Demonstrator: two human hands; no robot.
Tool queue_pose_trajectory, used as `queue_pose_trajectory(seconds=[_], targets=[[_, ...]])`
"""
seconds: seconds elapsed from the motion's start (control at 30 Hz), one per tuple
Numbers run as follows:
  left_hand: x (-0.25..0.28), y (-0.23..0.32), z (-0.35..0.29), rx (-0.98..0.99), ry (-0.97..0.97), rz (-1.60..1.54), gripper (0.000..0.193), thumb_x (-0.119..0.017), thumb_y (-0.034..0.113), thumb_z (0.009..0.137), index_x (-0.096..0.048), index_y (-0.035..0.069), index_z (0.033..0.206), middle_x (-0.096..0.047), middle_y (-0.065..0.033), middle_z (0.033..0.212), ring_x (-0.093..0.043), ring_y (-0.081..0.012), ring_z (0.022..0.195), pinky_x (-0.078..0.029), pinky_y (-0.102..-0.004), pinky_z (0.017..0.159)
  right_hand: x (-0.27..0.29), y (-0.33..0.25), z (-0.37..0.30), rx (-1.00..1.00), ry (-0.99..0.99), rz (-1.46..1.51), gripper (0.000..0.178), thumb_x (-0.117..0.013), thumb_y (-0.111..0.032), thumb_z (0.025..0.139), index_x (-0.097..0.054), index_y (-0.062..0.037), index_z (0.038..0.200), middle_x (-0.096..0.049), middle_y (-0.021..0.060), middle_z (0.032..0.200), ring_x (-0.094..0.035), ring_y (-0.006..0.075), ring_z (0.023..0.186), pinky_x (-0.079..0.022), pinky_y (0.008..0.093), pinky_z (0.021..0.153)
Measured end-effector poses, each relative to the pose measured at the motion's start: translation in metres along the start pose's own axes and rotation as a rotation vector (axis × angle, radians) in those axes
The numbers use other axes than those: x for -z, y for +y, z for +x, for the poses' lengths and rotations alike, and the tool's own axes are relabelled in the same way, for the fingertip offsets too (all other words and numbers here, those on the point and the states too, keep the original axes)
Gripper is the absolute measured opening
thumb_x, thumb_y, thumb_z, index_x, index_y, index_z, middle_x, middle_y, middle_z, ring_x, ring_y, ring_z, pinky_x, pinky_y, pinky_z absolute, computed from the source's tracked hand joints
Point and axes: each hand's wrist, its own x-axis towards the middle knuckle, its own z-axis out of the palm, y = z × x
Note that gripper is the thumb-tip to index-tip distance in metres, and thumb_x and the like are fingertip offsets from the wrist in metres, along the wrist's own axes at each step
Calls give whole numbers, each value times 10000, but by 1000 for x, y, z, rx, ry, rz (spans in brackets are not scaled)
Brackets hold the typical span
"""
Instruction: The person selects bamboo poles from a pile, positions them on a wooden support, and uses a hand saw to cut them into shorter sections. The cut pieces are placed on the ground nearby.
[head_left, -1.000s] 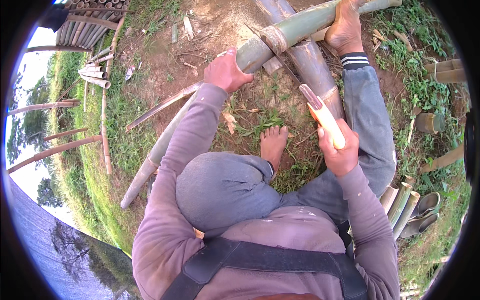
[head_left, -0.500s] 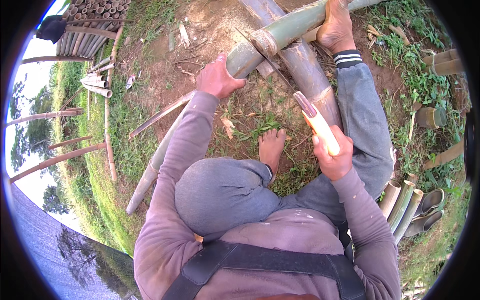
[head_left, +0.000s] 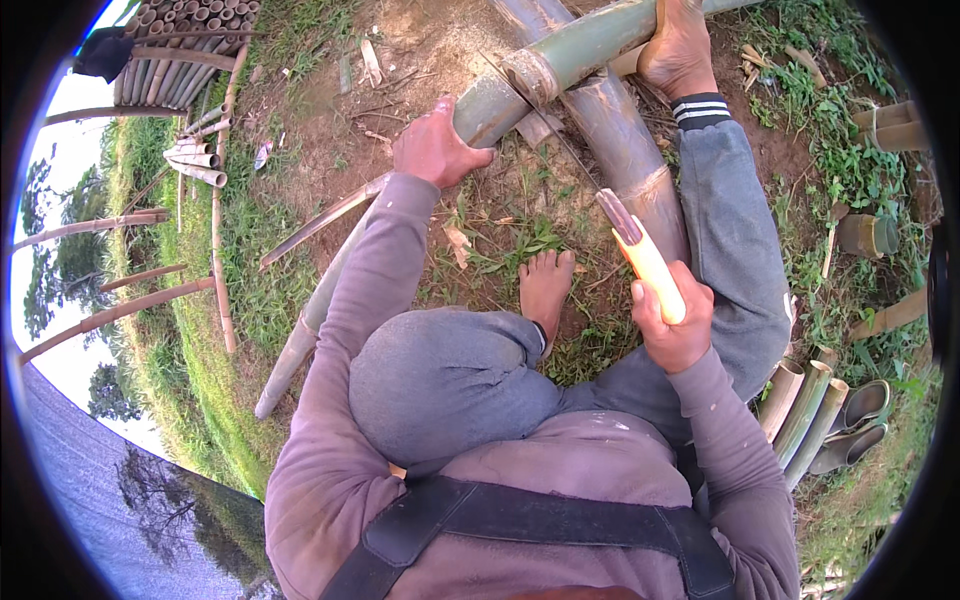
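A thick green bamboo pole (head_left: 600, 48) lies slantwise across a greyish bamboo pole (head_left: 628, 140) on the ground. My left hand (head_left: 436, 148) grips the near cut end of the green pole, thumb toward me and fingers over the top. In my right hand (head_left: 676, 318) is the pale handle of a handsaw (head_left: 640, 240), fingers wrapped round it. The saw's thin dark blade runs up to the green pole and rests against it just beside a node. My right foot (head_left: 678, 52) presses on the same pole farther along.
Sawdust and bamboo chips lie on the soil beyond the poles. Another long pole (head_left: 300, 350) lies at my left. Short bamboo tubes (head_left: 805, 412) and dark shoes (head_left: 855, 425) stand at the right. Stacked bamboo (head_left: 180, 75) fills a rack at the far left.
My right hand has drawn the saw slightly back toward me and to the right. My left hand stays on the green pole, and the foot keeps its place.
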Motion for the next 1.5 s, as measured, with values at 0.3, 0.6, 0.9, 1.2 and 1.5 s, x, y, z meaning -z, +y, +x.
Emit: queue_pose_trajectory(seconds=[0.3,0.6,0.9,1.2,1.5], targets=[[14,16,5,-50,11,11,1010,-894,538,667,-554,11,1459,-757,-260,1142,-740,-422,1079,-577,-489,968,-74,4,117,-78,64,-9,256,-797,-262,938,-658,-46,932,-686,163,708,-723,336,627,-554,422,590],[5,9,9,-39,8,26,1038,-903,568,665,-546,25,1474,-764,-235,1128,-742,-404,1084,-571,-491,980,-35,16,28,-28,83,33,199,-821,-165,908,-683,-24,935,-689,140,698,-721,239,608,-538,374,573],[7,3,9,-25,-29,-19,1076,-908,540,643,-534,-20,1483,-736,-292,1200,-728,-433,1113,-564,-480,994,-21,8,14,6,45,-1,163,-810,-115,904,-693,-9,944,-697,122,695,-732,213,602,-554,354,570],[13,2,6,-76,38,18,1078,-909,551,643,-535,-8,1485,-746,-266,1187,-732,-424,1108,-563,-489,993,-72,23,109,-264,14,-2,333,-805,-344,928,-700,-28,949,-689,192,717,-703,345,661,-546,430,634],[49,-14,-38,-20,83,-41,993,-883,569,652,-576,52,1442,-763,-223,1114,-749,-393,1057,-577,-507,943,-64,53,-15,155,-482,-665,476,-883,-345,804,-617,-48,1064,-680,187,1024,-697,373,964,-564,486,843]])
